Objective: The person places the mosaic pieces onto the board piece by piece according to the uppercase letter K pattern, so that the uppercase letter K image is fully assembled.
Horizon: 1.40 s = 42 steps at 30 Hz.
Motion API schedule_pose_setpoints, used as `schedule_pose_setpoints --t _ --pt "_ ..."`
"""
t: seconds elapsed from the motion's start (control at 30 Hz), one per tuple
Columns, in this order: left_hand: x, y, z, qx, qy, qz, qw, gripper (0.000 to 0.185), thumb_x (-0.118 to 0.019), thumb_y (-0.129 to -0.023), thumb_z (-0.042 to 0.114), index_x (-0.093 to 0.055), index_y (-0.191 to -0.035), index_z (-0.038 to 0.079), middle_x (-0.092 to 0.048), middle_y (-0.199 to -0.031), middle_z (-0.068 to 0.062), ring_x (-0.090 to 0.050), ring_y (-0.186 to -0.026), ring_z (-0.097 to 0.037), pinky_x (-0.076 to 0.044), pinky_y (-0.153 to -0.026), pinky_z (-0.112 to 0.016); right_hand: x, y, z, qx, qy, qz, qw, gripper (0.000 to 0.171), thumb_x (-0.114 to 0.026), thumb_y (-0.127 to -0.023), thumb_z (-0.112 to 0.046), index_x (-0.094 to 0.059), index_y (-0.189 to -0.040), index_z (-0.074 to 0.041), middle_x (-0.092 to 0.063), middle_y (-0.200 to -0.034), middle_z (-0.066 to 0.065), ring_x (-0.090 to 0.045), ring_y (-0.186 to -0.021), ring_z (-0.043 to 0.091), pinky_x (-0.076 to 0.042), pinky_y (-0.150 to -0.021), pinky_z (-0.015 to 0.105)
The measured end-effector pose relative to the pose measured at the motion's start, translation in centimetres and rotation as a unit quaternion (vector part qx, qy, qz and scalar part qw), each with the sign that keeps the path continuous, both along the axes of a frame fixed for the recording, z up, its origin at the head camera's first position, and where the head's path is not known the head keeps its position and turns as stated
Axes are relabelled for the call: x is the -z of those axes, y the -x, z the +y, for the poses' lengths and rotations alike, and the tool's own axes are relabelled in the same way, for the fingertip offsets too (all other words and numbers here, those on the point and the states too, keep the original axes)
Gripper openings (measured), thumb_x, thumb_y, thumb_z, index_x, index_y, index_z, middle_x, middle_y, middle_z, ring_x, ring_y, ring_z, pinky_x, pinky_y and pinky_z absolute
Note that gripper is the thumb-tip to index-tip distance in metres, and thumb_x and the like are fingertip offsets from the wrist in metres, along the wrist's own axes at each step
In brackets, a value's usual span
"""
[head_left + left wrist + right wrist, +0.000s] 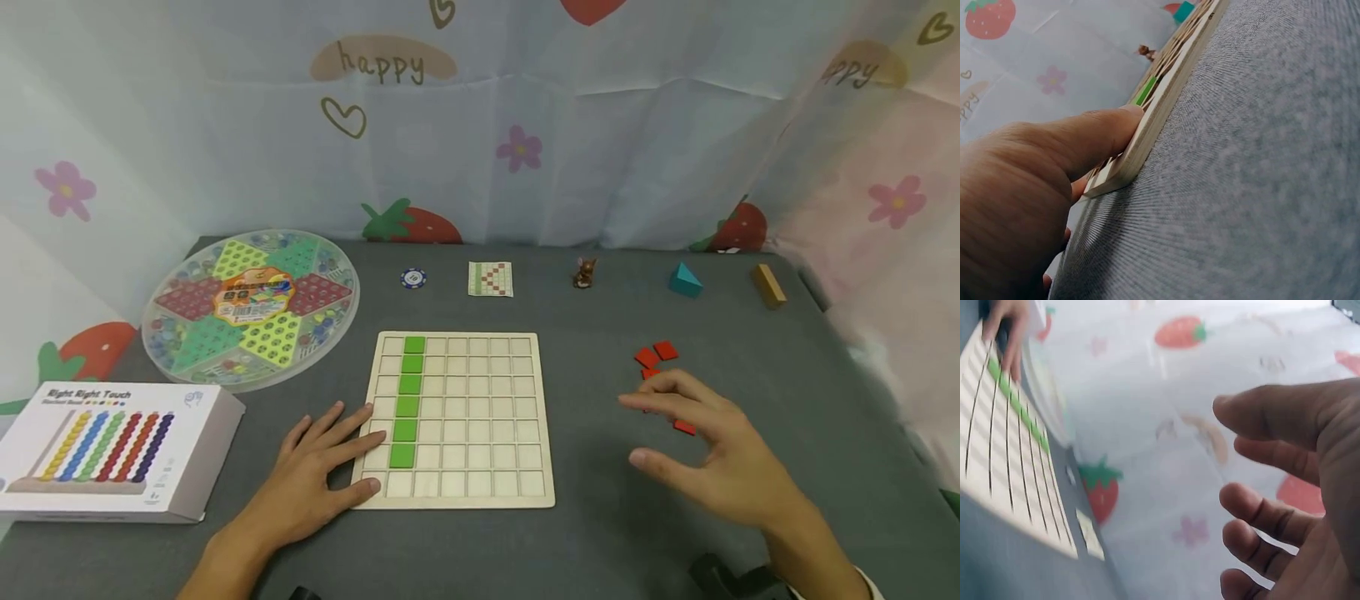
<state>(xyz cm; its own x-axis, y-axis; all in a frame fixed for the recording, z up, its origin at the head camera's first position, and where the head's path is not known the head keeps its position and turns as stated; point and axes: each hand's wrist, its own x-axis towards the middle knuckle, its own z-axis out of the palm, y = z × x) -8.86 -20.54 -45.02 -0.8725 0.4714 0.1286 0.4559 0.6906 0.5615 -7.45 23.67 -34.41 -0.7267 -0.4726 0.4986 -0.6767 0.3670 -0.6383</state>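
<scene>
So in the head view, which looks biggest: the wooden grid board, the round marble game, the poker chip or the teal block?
1. Round marble game and wooden grid board: about alike, too close to rank.
2. Teal block.
3. Poker chip, only slightly smaller than the block.

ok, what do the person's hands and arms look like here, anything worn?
Both are bare: no gloves, rings or markings show on the left hand or the right hand. The left forearm is bare. A sliver of pale cuff shows at the right wrist, bottom frame edge. No watch is visible.
</scene>
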Motion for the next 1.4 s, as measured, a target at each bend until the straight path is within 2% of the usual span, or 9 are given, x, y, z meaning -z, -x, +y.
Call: schedule_pose_setpoints --t 0.2,0.3,0.4,0.5,0.6,0.73,0.9,1.23,1.4 --pt "0.0 0.0 0.0 0.001 0.001 -0.002 1.0000 0.055 -0.069 -0.088 0.044 -0.059 -0.136 0.020 -0.037 -0.151 -0.004 -0.022 -0.140 -0.037 -0.008 -0.105 -0.062 0.9 -0.3 4.4 0.025 -0.066 -0.074 0.995 0.062 -0.078 -0.074 0.009 -0.061 -0.130 -0.009 -0.052 -0.122 0.004 -0.048 -0.107 0.016 -0.039 -0.082 0.022" --pt "0.0 0.1 0.0 0.001 0.001 -0.006 1.0000 0.055 -0.069 -0.088 0.044 -0.059 -0.136 0.020 -0.037 -0.152 -0.004 -0.021 -0.140 -0.037 -0.008 -0.106 -0.062 1.8 -0.3 6.5 0.044 -0.096 -0.105 0.989 0.059 -0.076 -0.078 0.007 -0.060 -0.132 -0.013 -0.051 -0.123 0.001 -0.048 -0.104 0.013 -0.038 -0.081 0.023" --pt "-0.1 0.1 0.0 0.000 0.001 -0.006 1.0000 0.055 -0.069 -0.088 0.044 -0.060 -0.136 0.020 -0.037 -0.151 -0.004 -0.021 -0.140 -0.037 -0.008 -0.105 -0.061 2.9 -0.3 8.2 0.052 -0.113 -0.117 0.985 0.057 -0.075 -0.080 0.006 -0.060 -0.132 -0.010 -0.052 -0.123 0.001 -0.048 -0.098 0.012 -0.037 -0.075 0.026" --pt "0.0 0.1 -0.1 0.000 0.001 -0.005 1.0000 0.055 -0.069 -0.087 0.044 -0.060 -0.136 0.020 -0.037 -0.151 -0.004 -0.021 -0.140 -0.036 -0.008 -0.105 -0.061 3.9 -0.4 9.3 0.045 -0.116 -0.119 0.985 0.056 -0.074 -0.080 0.008 -0.059 -0.132 -0.007 -0.052 -0.123 0.002 -0.048 -0.092 0.012 -0.036 -0.069 0.028" --pt "0.0 0.1 -0.1 0.000 0.001 -0.006 1.0000 0.055 -0.069 -0.087 0.044 -0.059 -0.136 0.020 -0.037 -0.152 -0.004 -0.021 -0.141 -0.037 -0.008 -0.105 -0.061 4.7 -0.3 10.4 0.042 -0.124 -0.128 0.983 0.054 -0.072 -0.082 0.007 -0.059 -0.132 -0.007 -0.051 -0.124 0.002 -0.047 -0.095 0.012 -0.037 -0.066 0.029" --pt "0.1 0.1 -0.1 -0.001 0.002 -0.008 1.0000 0.055 -0.069 -0.087 0.044 -0.059 -0.136 0.021 -0.037 -0.152 -0.004 -0.021 -0.141 -0.036 -0.007 -0.106 -0.061 5.4 -0.2 11.9 0.047 -0.161 -0.141 0.976 0.051 -0.074 -0.083 0.002 -0.061 -0.130 -0.011 -0.051 -0.122 0.000 -0.046 -0.106 0.008 -0.043 -0.073 0.029" --pt "0.2 0.1 -0.1 0.002 -0.001 0.001 1.0000 0.054 -0.069 -0.088 0.043 -0.060 -0.136 0.020 -0.037 -0.151 -0.005 -0.023 -0.140 -0.037 -0.008 -0.105 -0.062 6.3 -0.4 12.8 0.048 -0.202 -0.155 0.966 0.047 -0.076 -0.083 -0.007 -0.063 -0.127 -0.017 -0.050 -0.119 -0.005 -0.043 -0.108 0.004 -0.046 -0.079 0.031" --pt "0.0 0.0 -0.1 -0.002 0.004 -0.001 1.0000 0.055 -0.070 -0.087 0.044 -0.060 -0.135 0.020 -0.038 -0.151 -0.004 -0.023 -0.140 -0.036 -0.008 -0.105 -0.061 7.3 -0.2 13.3 0.032 -0.196 -0.143 0.970 0.048 -0.077 -0.082 -0.004 -0.064 -0.126 -0.017 -0.049 -0.118 -0.006 -0.042 -0.106 0.005 -0.042 -0.082 0.026" --pt "0.0 0.1 -0.1 -0.003 0.003 0.001 1.0000 0.055 -0.070 -0.086 0.044 -0.061 -0.135 0.020 -0.038 -0.151 -0.004 -0.023 -0.140 -0.036 -0.008 -0.105 -0.061 7.8 -0.3 13.2 0.048 -0.218 -0.119 0.967 0.050 -0.081 -0.078 -0.006 -0.066 -0.123 -0.022 -0.048 -0.118 -0.008 -0.039 -0.106 0.005 -0.039 -0.082 0.026"
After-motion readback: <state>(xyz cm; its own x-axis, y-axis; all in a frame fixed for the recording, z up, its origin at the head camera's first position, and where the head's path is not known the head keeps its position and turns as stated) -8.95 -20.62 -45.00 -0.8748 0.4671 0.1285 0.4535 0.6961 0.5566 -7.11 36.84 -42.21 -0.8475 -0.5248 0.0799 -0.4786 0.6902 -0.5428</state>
